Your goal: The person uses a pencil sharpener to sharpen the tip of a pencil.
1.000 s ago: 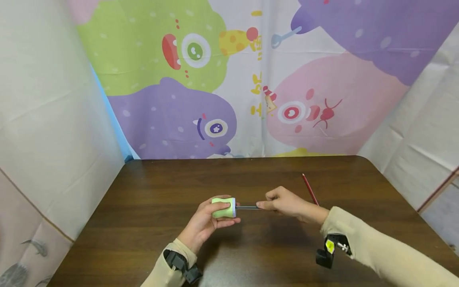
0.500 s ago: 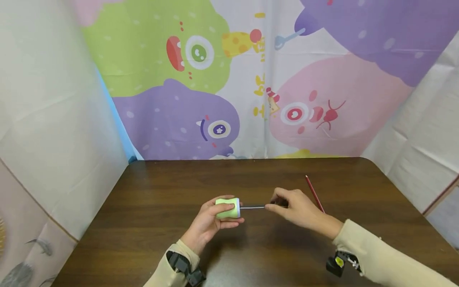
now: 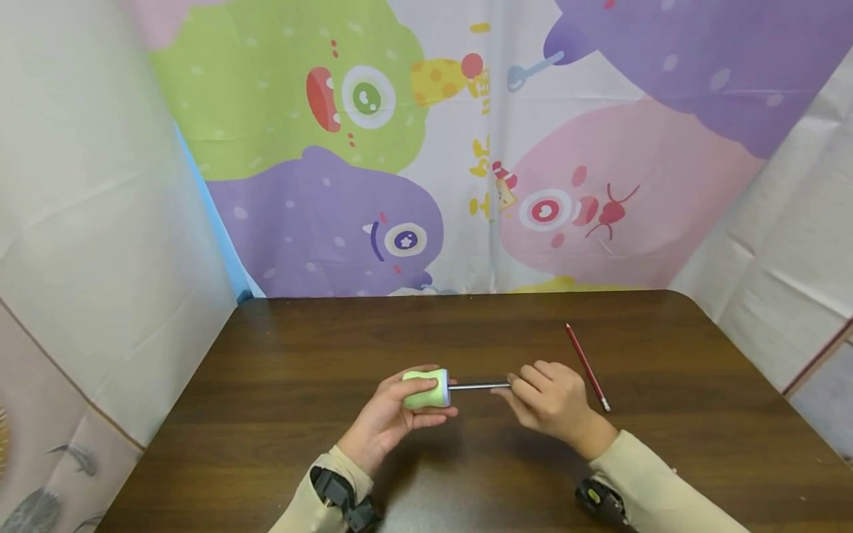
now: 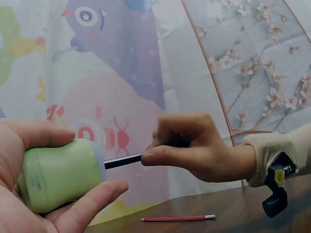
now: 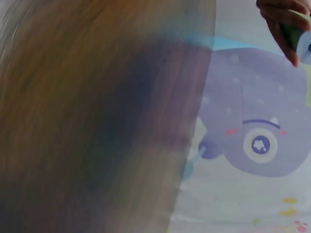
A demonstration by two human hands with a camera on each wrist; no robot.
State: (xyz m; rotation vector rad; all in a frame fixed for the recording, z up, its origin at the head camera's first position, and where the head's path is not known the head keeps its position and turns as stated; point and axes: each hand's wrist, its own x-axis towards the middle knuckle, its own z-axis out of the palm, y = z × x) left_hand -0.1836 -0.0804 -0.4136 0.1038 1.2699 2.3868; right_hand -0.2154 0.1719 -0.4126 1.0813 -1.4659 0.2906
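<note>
My left hand grips a small light-green pencil sharpener with a pale lilac end, the thumb along its upper side. A dark, shiny pencil sticks out of that end, roughly level above the table. My right hand pinches the pencil's far end between thumb and fingers; the tip inside the sharpener is hidden. In the left wrist view, the dark pencil runs from the sharpener to the right fingertips. The right wrist view catches the left hand with the sharpener at its upper corner.
A red pencil with a white eraser lies on the dark brown wooden table, just beyond the right hand. Behind the table hangs a curtain printed with cartoon monsters. Pale cloth panels stand at both sides.
My right hand has turned at the wrist and slid its pinch slightly right, so more of the dark pencil shows. The red pencil's eraser end is uncovered. The left hand keeps its hold on the sharpener.
</note>
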